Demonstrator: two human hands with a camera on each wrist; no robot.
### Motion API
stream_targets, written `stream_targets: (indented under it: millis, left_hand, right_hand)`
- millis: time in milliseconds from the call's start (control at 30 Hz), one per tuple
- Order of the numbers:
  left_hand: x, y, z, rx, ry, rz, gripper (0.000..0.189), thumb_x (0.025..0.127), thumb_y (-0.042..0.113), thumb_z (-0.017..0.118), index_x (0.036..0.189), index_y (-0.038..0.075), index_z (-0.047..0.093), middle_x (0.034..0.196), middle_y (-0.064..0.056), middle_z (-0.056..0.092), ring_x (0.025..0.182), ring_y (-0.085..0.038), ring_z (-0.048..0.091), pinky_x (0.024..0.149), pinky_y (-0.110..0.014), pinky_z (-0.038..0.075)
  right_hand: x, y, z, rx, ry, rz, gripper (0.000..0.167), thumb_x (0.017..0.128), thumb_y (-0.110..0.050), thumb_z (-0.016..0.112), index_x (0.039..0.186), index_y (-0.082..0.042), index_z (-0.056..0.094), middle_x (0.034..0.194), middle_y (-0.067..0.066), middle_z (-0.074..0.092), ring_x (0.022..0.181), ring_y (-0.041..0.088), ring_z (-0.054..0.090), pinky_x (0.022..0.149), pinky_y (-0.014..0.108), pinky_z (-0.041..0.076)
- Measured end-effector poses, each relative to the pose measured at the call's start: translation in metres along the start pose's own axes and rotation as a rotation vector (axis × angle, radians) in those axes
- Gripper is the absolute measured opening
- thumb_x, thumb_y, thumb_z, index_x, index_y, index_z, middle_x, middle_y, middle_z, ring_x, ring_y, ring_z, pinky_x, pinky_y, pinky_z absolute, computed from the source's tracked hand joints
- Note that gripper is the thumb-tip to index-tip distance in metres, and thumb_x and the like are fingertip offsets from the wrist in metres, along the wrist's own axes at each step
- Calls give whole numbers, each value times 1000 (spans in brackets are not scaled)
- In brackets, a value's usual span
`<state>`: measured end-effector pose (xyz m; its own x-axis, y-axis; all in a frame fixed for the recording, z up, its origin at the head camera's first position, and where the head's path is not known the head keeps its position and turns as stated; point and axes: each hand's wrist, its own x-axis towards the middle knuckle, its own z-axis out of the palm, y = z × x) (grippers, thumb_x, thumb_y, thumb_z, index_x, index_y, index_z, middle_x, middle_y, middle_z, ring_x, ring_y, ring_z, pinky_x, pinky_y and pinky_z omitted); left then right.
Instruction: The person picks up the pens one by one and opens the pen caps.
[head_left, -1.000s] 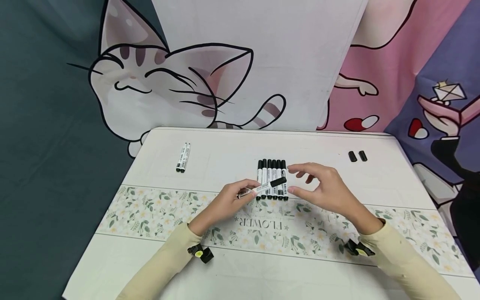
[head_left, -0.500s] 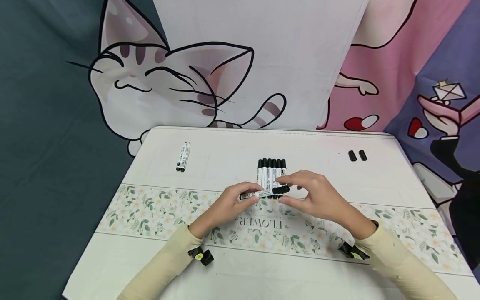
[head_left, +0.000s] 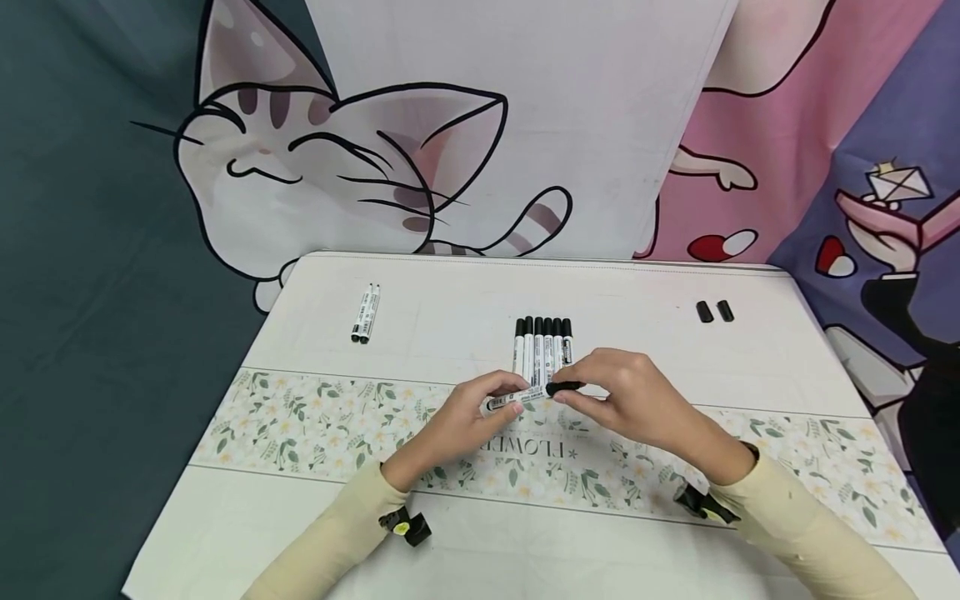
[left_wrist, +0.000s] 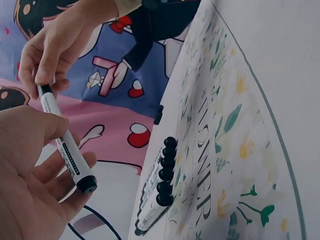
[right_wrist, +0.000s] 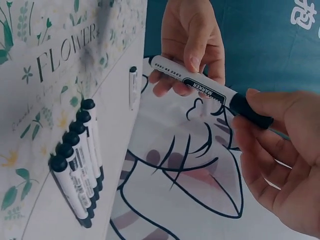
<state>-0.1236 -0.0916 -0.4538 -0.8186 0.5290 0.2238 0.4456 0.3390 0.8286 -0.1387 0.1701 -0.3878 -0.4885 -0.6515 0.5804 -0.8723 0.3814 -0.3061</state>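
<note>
A white marker (head_left: 534, 394) with a black cap is held above the table, level and pointing right. My left hand (head_left: 475, 417) grips its white barrel between thumb and fingers. At the other end, my right hand (head_left: 628, 392) pinches the black cap (right_wrist: 251, 110) between thumb and forefinger; the cap sits on the barrel. In the left wrist view, the barrel's black end (left_wrist: 87, 184) sticks out past the left fingers. Just beyond the hands lies a row of several capped markers (head_left: 540, 350), side by side, their near ends partly hidden by the hands and the held marker.
Two uncapped markers (head_left: 366, 313) lie together at the table's far left. Two loose black caps (head_left: 705, 312) rest at the far right. A floral band with printed letters crosses the white tablecloth (head_left: 540, 542). Behind the table hangs a cartoon curtain (head_left: 465, 167).
My right hand has moved left and now pinches the marker's cap. The marker has gone from tilted to nearly level and come slightly nearer, still in my left hand.
</note>
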Motion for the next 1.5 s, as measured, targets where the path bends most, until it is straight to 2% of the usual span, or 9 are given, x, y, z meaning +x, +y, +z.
stream_targets:
  millis: [200,333,533,700,833,967,1167,1500]
  left_hand:
    - [-2,9,5,156,49,45,48,101,28,67,145,13,54,128,-6,69,120,-19,65,102,-43,52]
    - [-2,12,9,213,86,74,47,99,31,70,140,12,57,125,-6,71,117,-18,66,100,-41,54]
    - [-1,12,14,191,154,138,35,94,28,75,123,10,69,118,0,74,111,-12,69,96,-29,55]
    - [-1,9,16,136,205,177,29,89,22,80,114,11,73,107,1,74,101,-10,69,88,-27,57]
    - [-2,8,17,104,221,194,26,89,19,79,112,10,75,104,1,75,96,-8,69,82,-29,58]
    - [-2,8,17,79,224,192,24,90,19,78,113,10,76,103,1,75,93,-7,70,79,-32,59]
    - [-1,8,15,33,201,207,25,90,17,78,112,6,77,103,-6,77,95,-16,73,81,-30,59]
    - [1,10,11,36,158,185,25,90,17,78,112,5,77,107,-3,77,99,-10,73,86,-23,57]
  right_hand:
    - [5,-5,-1,-47,49,-44,25,100,-31,68,104,-9,80,88,-1,78,73,10,70,62,24,57]
    - [7,-10,0,-66,67,-67,24,99,-30,70,100,-8,80,83,-1,77,68,9,69,59,24,56]
    - [7,-17,2,-92,59,-58,39,101,-41,62,95,-7,80,79,1,76,62,8,66,54,19,52]
    - [6,-21,3,-93,60,-70,45,102,-43,58,93,-5,79,78,2,75,59,8,64,52,17,50]
    - [6,-21,4,-76,52,-74,45,103,-42,57,92,-5,79,79,3,75,62,10,66,54,18,52]
    - [6,-21,4,-53,44,-78,43,103,-40,57,92,-4,78,81,4,75,64,11,67,57,18,54]
    - [5,-21,5,-37,57,-86,43,104,-39,56,90,-4,76,78,3,73,61,9,64,55,16,51]
    - [4,-18,7,-39,42,-65,46,104,-41,54,89,-3,75,77,3,72,60,5,59,54,14,49]
